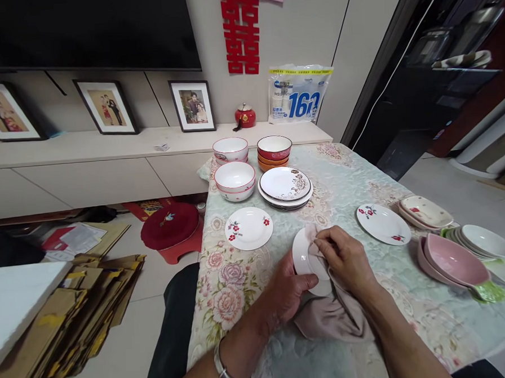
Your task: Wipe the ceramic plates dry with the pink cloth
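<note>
A white plate (301,253) is tilted up above the table, its plain underside with a raised foot ring facing me. My left hand (292,285) grips its lower left edge, thumb across the face. In my right hand (344,256) a beige-pink cloth (333,319) is pinched and pressed against the plate's right side; the rest of it hangs down to the tablecloth. Just beyond lies a white plate with red flowers (249,228). A similar flowered plate (383,224) lies to the right of my hands.
Stacked plates (285,185), white bowls (235,177) and red and orange bowls (274,148) stand at the table's far end. Pink bowls (455,260), square dishes (425,211) and white-green bowls (487,240) sit at right. A red stool (170,230) and flattened cardboard (73,322) are left.
</note>
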The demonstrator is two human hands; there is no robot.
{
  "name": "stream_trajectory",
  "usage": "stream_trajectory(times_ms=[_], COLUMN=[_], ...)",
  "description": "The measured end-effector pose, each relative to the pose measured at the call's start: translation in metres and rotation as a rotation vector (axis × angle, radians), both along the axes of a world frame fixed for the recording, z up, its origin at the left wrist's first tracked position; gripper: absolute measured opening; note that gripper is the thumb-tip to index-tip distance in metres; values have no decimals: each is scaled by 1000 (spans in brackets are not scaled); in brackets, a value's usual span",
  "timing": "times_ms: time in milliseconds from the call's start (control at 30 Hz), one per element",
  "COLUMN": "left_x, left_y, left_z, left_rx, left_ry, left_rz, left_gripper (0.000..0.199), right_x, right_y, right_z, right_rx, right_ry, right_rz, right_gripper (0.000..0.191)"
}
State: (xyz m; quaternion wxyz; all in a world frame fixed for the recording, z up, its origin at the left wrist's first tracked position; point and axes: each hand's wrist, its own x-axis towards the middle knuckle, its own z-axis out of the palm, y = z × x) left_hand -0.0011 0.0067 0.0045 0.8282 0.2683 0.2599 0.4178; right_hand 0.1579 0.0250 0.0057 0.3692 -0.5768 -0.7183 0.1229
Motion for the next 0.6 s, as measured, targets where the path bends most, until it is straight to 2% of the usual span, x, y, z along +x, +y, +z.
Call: stream_trajectory(times_ms=[100, 200, 300, 433, 533, 600], left_x=[1, 2, 3, 3, 4, 4], left_y=[-1, -2, -3, -4, -4, -4], left_z=[-2, -5, -7, -8, -8, -8], left_rx=[29, 31, 16, -23, -90, -107], left_ry=[-11, -13, -26, -43, -25, -21], left_rz=[-12, -30, -51, -34, -13, -9], left_gripper=[51, 48, 48, 42, 36, 35], right_x=[13, 19, 14, -7, -19, -21], right_y=[5, 7, 4, -6, -12, -12], right_z=[-8, -9, -3, 10, 17, 17], right_rx=[-4, -56, -10, 78, 83, 72], right_ry=[-18, 52, 90, 30, -46, -51], right_rz=[-181, -230, -135, 109, 275, 314], right_gripper=[18, 18, 16, 17, 19, 20])
